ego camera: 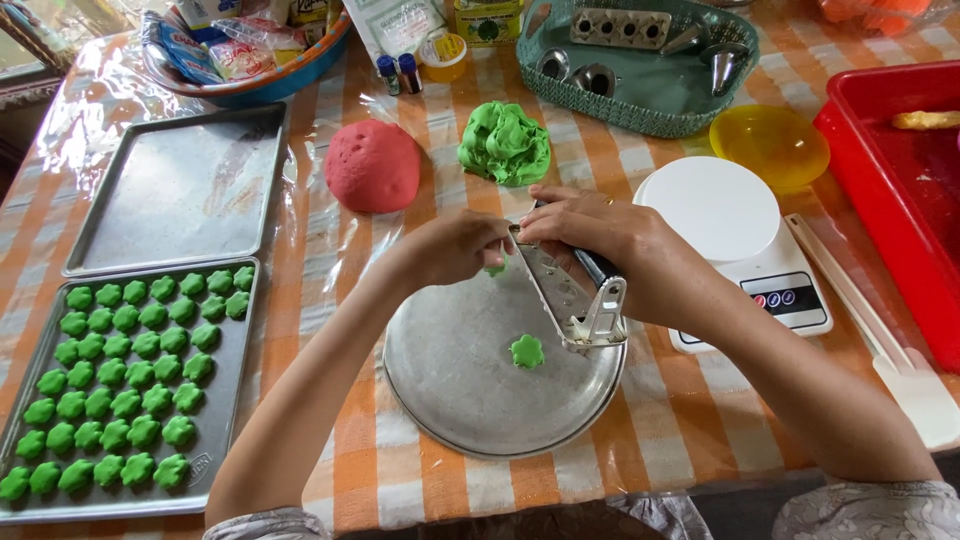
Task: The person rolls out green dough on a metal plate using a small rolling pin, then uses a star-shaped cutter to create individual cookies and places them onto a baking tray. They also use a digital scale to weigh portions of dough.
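My right hand (610, 245) grips a metal cookie press (570, 295) held tilted over a round metal plate (460, 400). My left hand (455, 245) pinches a small bit of green dough (495, 268) at the press's upper end. One flower-shaped green cookie (527, 351) lies on the plate just under the press's lower end. A lump of green dough (505, 143) and a red dough ball (372, 165) sit on plastic wrap beyond my hands.
A baking tray (245, 330) at the left holds several green cookies; another tray (180, 190) lies behind it. A white kitchen scale (735, 230), yellow bowl (770, 145), red tub (890, 190), teal basket (650, 95) of nozzles and white spatula (900, 370) are at the right.
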